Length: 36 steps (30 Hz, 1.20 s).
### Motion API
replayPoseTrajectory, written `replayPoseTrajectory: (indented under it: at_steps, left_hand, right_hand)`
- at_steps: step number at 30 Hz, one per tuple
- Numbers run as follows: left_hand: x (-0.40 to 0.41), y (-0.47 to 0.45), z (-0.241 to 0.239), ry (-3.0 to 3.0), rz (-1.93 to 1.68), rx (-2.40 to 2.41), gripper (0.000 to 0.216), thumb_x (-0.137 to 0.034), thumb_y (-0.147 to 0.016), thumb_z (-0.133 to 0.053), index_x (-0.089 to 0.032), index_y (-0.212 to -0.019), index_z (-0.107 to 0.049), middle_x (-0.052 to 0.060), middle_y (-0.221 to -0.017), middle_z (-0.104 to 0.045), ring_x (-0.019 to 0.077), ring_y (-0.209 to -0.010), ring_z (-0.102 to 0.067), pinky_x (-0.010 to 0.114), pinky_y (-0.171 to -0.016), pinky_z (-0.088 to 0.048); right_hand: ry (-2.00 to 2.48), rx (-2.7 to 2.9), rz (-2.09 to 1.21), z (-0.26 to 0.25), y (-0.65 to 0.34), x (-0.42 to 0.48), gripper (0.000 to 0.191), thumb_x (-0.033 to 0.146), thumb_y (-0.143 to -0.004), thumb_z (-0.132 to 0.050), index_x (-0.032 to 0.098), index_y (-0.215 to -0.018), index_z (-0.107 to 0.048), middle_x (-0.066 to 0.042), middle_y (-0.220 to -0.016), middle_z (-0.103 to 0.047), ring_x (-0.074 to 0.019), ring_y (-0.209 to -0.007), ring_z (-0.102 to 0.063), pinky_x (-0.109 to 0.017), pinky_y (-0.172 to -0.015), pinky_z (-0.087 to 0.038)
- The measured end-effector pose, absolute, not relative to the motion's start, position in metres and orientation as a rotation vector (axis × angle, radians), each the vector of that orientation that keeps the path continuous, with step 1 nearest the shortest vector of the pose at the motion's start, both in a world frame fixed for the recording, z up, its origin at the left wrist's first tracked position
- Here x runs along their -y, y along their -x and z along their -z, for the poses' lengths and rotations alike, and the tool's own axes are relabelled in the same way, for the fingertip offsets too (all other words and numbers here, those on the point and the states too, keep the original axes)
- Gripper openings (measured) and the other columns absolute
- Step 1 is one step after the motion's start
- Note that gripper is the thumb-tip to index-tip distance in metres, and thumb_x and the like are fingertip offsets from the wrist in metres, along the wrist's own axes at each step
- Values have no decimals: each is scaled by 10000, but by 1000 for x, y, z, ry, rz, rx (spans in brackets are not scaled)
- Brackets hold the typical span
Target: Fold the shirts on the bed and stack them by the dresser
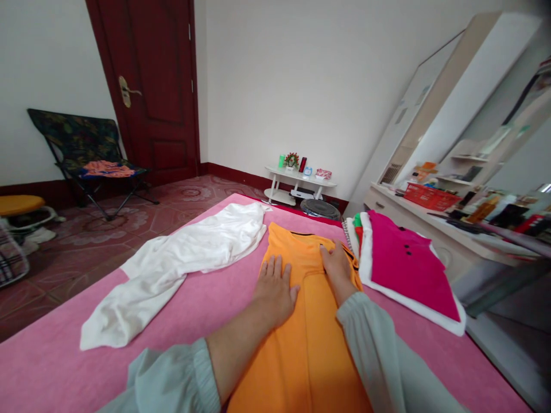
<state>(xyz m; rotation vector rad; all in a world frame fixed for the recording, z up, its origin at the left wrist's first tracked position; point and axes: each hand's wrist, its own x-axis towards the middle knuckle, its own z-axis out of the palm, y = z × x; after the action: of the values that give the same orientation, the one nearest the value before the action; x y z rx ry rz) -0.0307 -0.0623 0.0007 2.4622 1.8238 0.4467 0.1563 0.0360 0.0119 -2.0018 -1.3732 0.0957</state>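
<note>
An orange garment (305, 338) lies lengthwise on the pink bed cover (202, 298) in front of me. My left hand (273, 287) rests flat on its left part, fingers stretched out and holding nothing. My right hand (338, 265) lies on the garment's upper right part near the dark-trimmed neckline, fingers extended and pressing on the cloth. A white garment (172, 264) lies crumpled to the left. To the right sits a stack of folded clothes with a magenta piece (407, 264) on top, white and green edges showing under it.
A dresser (430, 221) with a red basket (430, 197) and bottles stands at the right, a mirror above it. A small white side table (299, 178) stands by the far wall. A folding chair (92, 155) and a dark red door (155, 86) are at the left.
</note>
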Motion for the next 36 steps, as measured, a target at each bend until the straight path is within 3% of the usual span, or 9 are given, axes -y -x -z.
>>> replayPoseTrajectory:
  at_steps: [5,12,17,21,23,27,31,36]
  left_hand:
    - [63,31,1,-2446,-475,-1795,631,-485,-918,-301,-123,-1428,-376,160,-1525,-240,307,-1418,-152,470,-1153,-119]
    - [63,31,-3,-2412,-451,-1770,623,-475,-918,-299,-132,-1434,-369,148,-1534,-213,314,-1424,-114,484,-1156,-89]
    - [62,30,-4,-2417,-448,-1769,628,-478,-917,-281,-134,-1436,-367,127,-1538,-210,313,-1425,-115,496,-1155,-87]
    - [61,30,-2,-2405,-439,-1772,640,-497,-921,-244,-140,-1437,-367,106,-1534,-237,316,-1427,-102,505,-1150,-100]
    - [60,30,-1,-2400,-436,-1764,636,-491,-923,-235,-142,-1439,-364,104,-1534,-239,316,-1427,-103,506,-1149,-101]
    - [60,30,-1,-2398,-426,-1757,618,-455,-917,-266,-150,-1448,-342,103,-1537,-234,317,-1427,-98,520,-1146,-88]
    - [61,30,-5,-2373,-419,-1759,632,-481,-922,-253,-142,-1447,-345,125,-1536,-219,319,-1427,-88,513,-1150,-72]
    - [61,31,-4,-2382,-429,-1753,631,-484,-914,-292,-144,-1442,-356,129,-1538,-203,310,-1428,-96,502,-1155,-59]
  right_hand:
    - [1860,1817,15,-16,-171,-57,333,183,-767,-515,208,-1048,-692,-57,-1037,-692,-182,-944,-630,-267,-838,-449]
    - [1928,1888,427,-27,-153,-57,352,82,-759,-460,147,-993,-714,-149,-994,-645,-257,-983,-592,-338,-850,-433]
    - [1507,2030,-46,-29,-94,-80,361,55,-715,-463,145,-969,-704,-99,-1031,-648,-199,-999,-584,-300,-925,-423]
    - [1369,1948,-483,-16,-56,-106,278,100,-696,-501,135,-872,-713,-43,-892,-699,-186,-856,-635,-298,-839,-481]
    - [1344,1946,-547,-7,-46,-115,277,160,-733,-504,137,-919,-708,-30,-899,-711,-187,-865,-644,-304,-836,-492]
    - [1319,1927,-617,-2,-37,-124,374,230,-800,-493,156,-1135,-643,-64,-1186,-648,-192,-1133,-562,-357,-1002,-407]
    - [1294,2013,-658,-11,-41,-112,372,307,-839,-526,167,-1167,-634,-88,-1276,-595,-189,-1224,-505,-368,-1069,-339]
    - [1431,2166,-310,-6,-81,-72,430,378,-913,-424,205,-1287,-544,-96,-1392,-487,-200,-1331,-385,-431,-1128,-216]
